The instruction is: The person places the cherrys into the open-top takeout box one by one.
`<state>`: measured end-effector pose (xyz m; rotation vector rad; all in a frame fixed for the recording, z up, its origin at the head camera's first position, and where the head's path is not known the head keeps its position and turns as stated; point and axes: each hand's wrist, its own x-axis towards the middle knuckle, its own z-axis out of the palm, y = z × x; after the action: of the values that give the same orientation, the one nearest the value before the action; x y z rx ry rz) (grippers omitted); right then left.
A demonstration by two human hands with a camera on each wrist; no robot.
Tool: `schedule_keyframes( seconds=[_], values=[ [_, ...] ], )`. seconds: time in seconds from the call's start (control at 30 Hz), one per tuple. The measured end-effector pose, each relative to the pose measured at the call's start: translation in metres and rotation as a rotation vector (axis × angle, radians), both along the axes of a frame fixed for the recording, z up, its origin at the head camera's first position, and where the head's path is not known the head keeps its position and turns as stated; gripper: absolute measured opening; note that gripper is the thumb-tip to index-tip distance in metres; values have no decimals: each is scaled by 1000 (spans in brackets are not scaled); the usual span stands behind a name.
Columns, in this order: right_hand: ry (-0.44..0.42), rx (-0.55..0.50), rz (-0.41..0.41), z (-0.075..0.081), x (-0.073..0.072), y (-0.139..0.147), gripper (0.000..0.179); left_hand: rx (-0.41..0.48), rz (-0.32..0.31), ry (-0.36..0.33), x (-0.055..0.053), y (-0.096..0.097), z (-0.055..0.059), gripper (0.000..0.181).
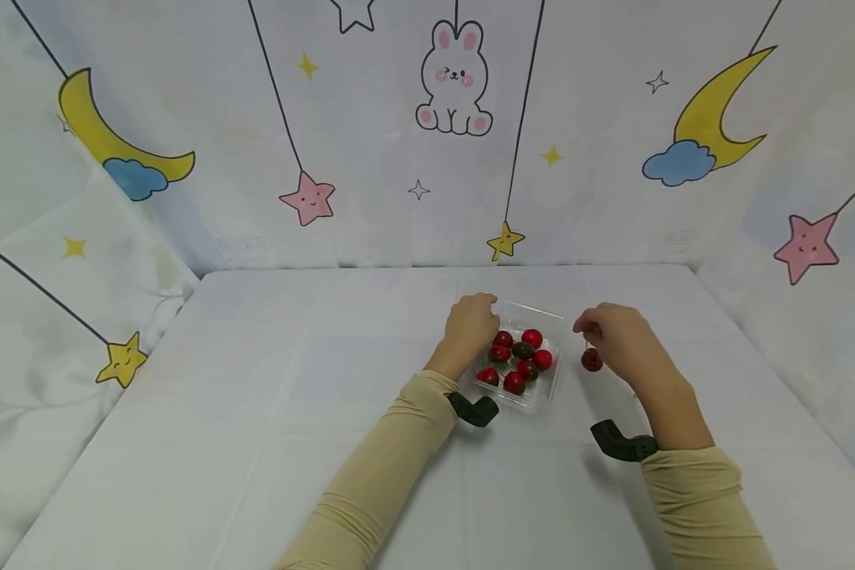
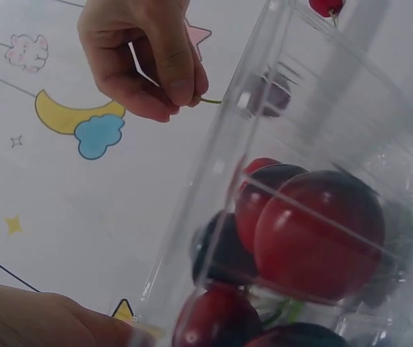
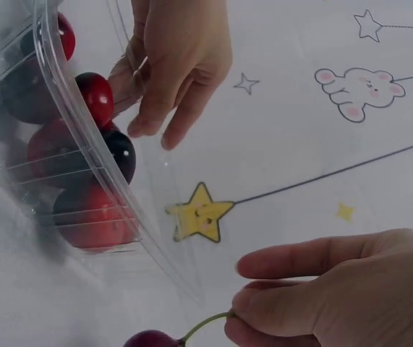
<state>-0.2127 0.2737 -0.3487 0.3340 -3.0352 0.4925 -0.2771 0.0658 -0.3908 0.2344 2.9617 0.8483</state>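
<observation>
A clear plastic box (image 1: 557,372) with several dark red cherries (image 1: 514,383) inside stands on the table, its transparent lid (image 1: 534,311) raised at the far side. My left hand (image 1: 473,324) holds the box at its far left edge, fingers bent; the lid partly overlaps it in the right wrist view. To the right of the box, my right hand (image 1: 623,336) pinches a green stem (image 3: 207,318) between thumb and fingertips. From that stem a single cherry (image 1: 591,360) hangs above the table. Through the box wall, the left wrist view shows this cherry (image 2: 270,95) blurred.
Another cherry (image 2: 328,6) with a stem shows at the top edge of the left wrist view, beyond the box. The white table (image 1: 256,443) meets a printed cloth backdrop (image 1: 370,119). Dark wrist mounts (image 1: 473,410) sit on both forearms.
</observation>
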Motion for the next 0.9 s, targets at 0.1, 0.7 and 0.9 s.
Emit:
schedule_keyframes(
  seconds=[0.1, 0.7, 0.9],
  values=[
    [55, -15, -2, 0, 1, -2, 15, 6, 0, -10, 0, 0, 0, 38],
    [484, -154, 51, -4, 1, -17, 15, 14, 7, -31, 0, 1, 1, 38],
    [575, -175, 66, -6, 0, -18, 15, 12, 9, -24, 0, 1, 0, 38]
  ],
)
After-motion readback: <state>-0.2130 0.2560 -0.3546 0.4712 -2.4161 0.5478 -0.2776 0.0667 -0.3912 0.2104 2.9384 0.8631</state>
